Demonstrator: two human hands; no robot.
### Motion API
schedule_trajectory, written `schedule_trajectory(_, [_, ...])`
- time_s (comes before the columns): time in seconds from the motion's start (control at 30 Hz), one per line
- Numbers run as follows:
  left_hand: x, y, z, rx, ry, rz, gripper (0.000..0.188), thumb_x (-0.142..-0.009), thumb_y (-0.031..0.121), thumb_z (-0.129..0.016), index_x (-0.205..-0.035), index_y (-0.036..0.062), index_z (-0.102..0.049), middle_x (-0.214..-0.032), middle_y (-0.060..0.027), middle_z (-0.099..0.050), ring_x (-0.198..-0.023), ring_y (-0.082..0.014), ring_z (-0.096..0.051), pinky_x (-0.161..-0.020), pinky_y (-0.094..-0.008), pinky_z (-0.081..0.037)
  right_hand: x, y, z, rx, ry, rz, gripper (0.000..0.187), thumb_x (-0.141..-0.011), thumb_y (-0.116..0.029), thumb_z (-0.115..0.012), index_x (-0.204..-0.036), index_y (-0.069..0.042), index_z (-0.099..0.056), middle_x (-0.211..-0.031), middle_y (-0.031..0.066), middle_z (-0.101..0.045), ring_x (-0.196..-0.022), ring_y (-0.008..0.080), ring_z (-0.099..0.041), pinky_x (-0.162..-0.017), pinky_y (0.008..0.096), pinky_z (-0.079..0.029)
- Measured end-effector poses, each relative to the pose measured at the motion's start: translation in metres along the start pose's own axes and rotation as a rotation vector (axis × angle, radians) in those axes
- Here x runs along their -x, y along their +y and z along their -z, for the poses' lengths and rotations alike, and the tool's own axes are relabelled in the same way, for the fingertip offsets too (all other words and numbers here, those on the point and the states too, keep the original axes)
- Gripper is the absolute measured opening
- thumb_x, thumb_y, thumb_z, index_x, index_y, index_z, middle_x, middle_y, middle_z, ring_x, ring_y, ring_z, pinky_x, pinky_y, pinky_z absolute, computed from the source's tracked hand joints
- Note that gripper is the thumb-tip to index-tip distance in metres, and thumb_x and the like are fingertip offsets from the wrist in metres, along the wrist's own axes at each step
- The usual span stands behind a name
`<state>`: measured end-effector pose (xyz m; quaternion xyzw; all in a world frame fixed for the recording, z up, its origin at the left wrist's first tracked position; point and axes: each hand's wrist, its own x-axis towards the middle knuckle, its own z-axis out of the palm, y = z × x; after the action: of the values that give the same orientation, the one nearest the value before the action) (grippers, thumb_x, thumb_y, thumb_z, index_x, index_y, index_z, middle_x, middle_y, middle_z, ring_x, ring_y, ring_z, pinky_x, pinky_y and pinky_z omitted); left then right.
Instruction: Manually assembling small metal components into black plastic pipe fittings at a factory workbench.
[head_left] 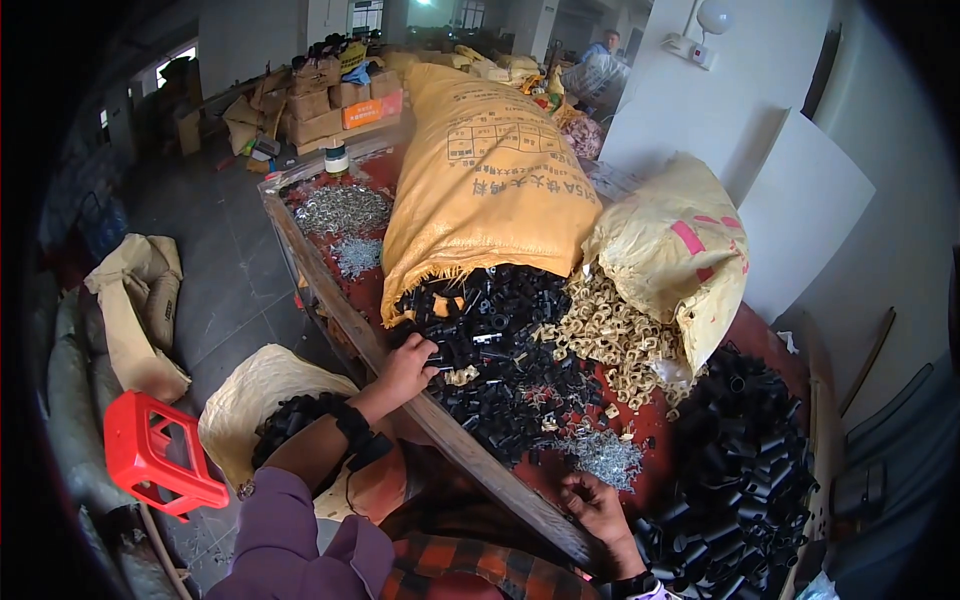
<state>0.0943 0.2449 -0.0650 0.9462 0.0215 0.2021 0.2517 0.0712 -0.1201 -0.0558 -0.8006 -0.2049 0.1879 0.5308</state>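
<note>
My left hand reaches over the table's wooden edge to the near side of a pile of small black plastic parts. Its fingers are bent together against the pile, and what they grip, if anything, blends into the black. My right hand is at the near edge, beside a heap of small silver metal pieces. Thumb and fingertips are curled together there; anything between them is too small to name. Beige plastic pieces lie beyond it, spilling from a pale sack.
A large yellow woven sack lies across the table. Black tube-shaped parts are heaped at right. More metal pieces lie at the far left. An open sack with black parts and a red stool stand left of the table.
</note>
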Motion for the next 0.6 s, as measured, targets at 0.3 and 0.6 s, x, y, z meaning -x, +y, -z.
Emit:
schedule_trajectory(0.3, [-0.001,-0.015,-0.007,0.023,0.1,-0.097,0.029,-0.066,0.0,-0.055,-0.094,0.0037,-0.05,-0.09,-0.015,-0.045,-0.085,-0.0343,-0.048,-0.068,-0.038,-0.043,-0.003,0.008,-0.004,0.0,-0.016,0.031,0.018,-0.077,-0.009,-0.058,-0.091,0.001,-0.052,-0.075,0.002,-0.054,-0.069,0.0083,-0.049,-0.062,0.0219,-0.04])
schedule_trajectory(0.6, [0.008,0.0,0.0,0.224,0.159,0.051,0.026,-0.069,-0.003,-0.043,-0.092,0.0035,-0.051,-0.076,-0.0094,-0.052,-0.062,-0.0192,-0.054,-0.051,-0.0309,-0.044,0.012,0.01,-0.003,-0.176,0.009,-0.077,0.014,-0.078,-0.007,-0.056,-0.089,0.001,-0.052,-0.075,0.0001,-0.052,-0.068,0.0071,-0.047,-0.061,0.0205,-0.04])
